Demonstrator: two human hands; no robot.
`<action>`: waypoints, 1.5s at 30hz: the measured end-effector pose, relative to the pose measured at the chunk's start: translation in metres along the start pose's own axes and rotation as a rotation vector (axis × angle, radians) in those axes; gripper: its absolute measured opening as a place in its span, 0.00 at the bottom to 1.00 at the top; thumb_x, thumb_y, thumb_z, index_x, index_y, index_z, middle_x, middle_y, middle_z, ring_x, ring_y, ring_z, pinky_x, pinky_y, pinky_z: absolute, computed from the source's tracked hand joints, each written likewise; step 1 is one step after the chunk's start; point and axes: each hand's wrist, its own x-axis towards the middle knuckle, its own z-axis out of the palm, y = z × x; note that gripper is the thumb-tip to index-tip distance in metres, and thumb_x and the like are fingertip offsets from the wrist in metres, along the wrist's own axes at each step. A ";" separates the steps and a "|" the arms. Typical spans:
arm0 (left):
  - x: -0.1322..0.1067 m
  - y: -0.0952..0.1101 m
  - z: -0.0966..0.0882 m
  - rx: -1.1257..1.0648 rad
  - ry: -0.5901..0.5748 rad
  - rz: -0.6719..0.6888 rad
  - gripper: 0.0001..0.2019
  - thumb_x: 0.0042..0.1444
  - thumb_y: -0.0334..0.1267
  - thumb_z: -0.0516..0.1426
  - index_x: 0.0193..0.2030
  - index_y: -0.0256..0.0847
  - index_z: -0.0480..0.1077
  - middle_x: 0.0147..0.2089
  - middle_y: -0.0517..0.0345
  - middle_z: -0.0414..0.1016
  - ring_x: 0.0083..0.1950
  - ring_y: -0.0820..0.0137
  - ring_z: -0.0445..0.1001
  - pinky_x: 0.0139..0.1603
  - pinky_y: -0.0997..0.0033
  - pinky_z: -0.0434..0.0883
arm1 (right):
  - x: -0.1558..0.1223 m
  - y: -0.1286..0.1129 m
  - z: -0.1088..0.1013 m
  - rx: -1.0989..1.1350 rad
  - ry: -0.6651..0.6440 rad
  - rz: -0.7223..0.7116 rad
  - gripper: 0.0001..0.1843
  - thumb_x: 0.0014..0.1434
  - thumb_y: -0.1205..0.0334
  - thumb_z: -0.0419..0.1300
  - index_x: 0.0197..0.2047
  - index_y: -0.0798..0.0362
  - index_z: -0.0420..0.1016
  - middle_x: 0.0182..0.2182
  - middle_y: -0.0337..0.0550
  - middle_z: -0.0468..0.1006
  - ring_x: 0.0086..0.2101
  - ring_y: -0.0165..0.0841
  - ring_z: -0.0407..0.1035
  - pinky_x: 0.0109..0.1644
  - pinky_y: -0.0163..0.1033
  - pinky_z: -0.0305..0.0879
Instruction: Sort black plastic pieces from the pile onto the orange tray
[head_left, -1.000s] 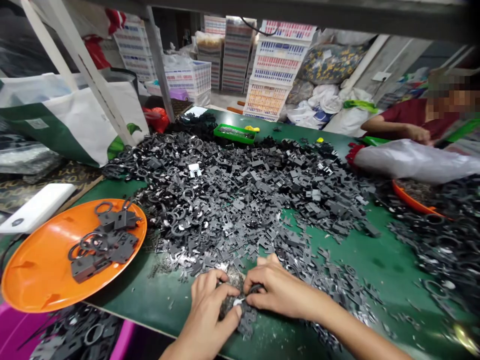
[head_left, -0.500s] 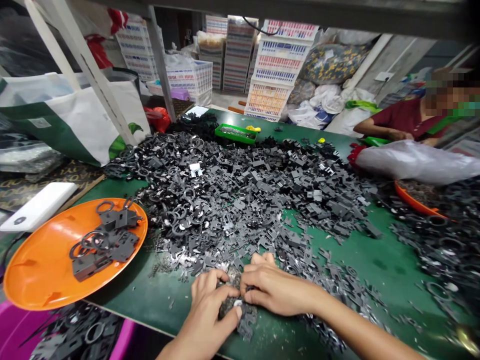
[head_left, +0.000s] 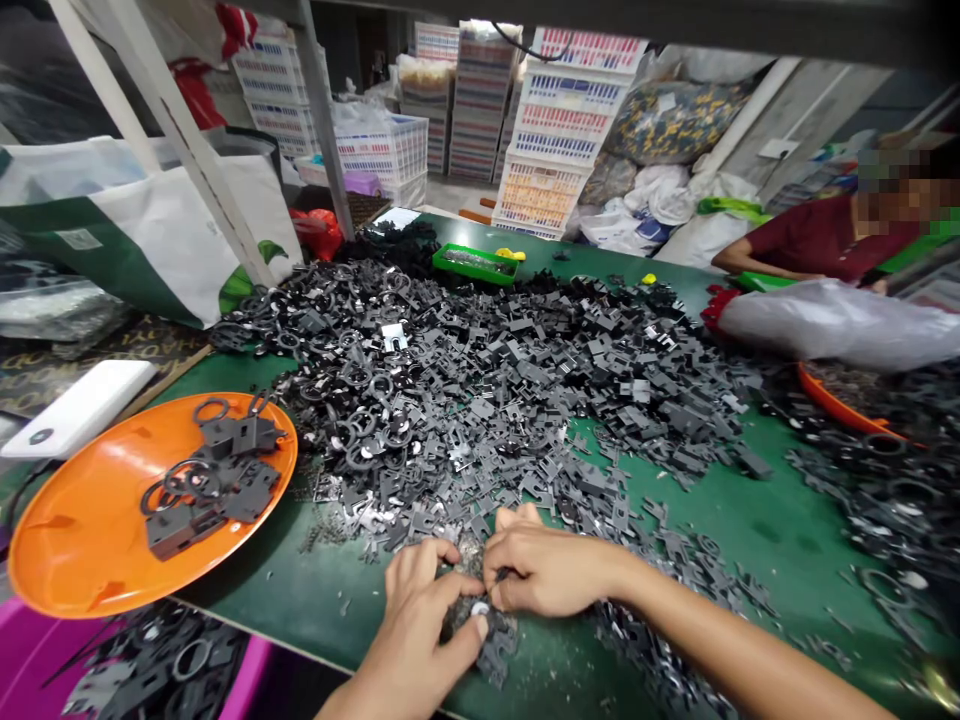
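Since the previous frame, the head view has tilted slightly and the co-worker's forearm [head_left: 772, 262] has moved further behind the white plastic bag [head_left: 840, 325]. The person's hands have shifted little.

Head view. Left hand [head_left: 424, 612]: half closed, fingers curled, thumb tip on a shiny spot at the edge of a dark stamped bracket [head_left: 495, 650]; firm grip cannot be confirmed. Right hand [head_left: 551, 575]: nearly closed, fingers [head_left: 525, 560] pinching a small dark piece [head_left: 504, 576], partly hidden. Hands almost touching, over a small patch of fine grey metal bits [head_left: 469, 555].

Both hands rest at the near edge of a large spread of black stamped brackets and rings [head_left: 465, 400], lying on a green table mat [head_left: 757, 530]. To the left, an orange plate [head_left: 60, 540] holds a few sorted rings and brackets [head_left: 217, 470]; a white power bank [head_left: 79, 408] lies just beyond it. A magenta tub [head_left: 247, 670] of similar parts sits below the table edge. Farther off is a green tray [head_left: 476, 263]. On the right, a second orange plate [head_left: 840, 410] sits partly under parts. Stacked white crates [head_left: 559, 130] stand behind.
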 end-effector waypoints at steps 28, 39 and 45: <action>-0.007 -0.015 0.030 0.095 0.386 0.125 0.05 0.51 0.38 0.57 0.36 0.44 0.68 0.45 0.54 0.68 0.48 0.59 0.64 0.52 0.48 0.59 | -0.025 0.097 -0.021 -0.306 0.906 0.630 0.12 0.60 0.53 0.53 0.38 0.48 0.75 0.38 0.45 0.79 0.43 0.45 0.65 0.46 0.51 0.50; -0.007 -0.017 0.026 0.133 0.341 0.170 0.06 0.53 0.40 0.56 0.37 0.44 0.68 0.44 0.54 0.69 0.47 0.59 0.67 0.54 0.47 0.60 | -0.040 0.100 -0.033 -0.187 1.024 0.576 0.15 0.62 0.50 0.50 0.45 0.47 0.72 0.36 0.42 0.80 0.39 0.42 0.70 0.45 0.47 0.55; -0.010 -0.018 0.030 0.004 0.422 0.125 0.06 0.53 0.40 0.56 0.38 0.44 0.68 0.44 0.54 0.69 0.48 0.59 0.66 0.52 0.51 0.63 | -0.024 0.101 -0.042 -0.201 1.113 0.552 0.16 0.57 0.58 0.55 0.49 0.48 0.66 0.33 0.42 0.77 0.37 0.42 0.69 0.45 0.48 0.55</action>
